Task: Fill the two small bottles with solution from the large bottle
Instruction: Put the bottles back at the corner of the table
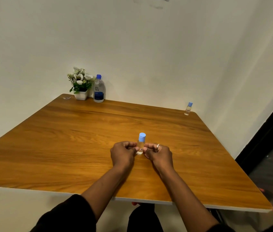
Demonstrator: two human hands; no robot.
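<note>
A small clear bottle point(141, 142) with a light blue flip cap stands upright near the middle of the wooden table point(82, 139). My left hand point(123, 153) pinches its lower body from the left and my right hand point(158, 154), with a ring on one finger, pinches it from the right. The cap is closed. A second small bottle point(188, 108) with the same blue cap stands at the far right corner. The large solution bottle point(98, 89), clear with a blue cap and dark blue label, stands at the back left against the wall.
A white pot of artificial flowers point(80, 84) stands just left of the large bottle. A small scrap of clear wrapping point(66, 98) lies at the far left corner. White walls close the back and right sides; a dark doorway shows at far right.
</note>
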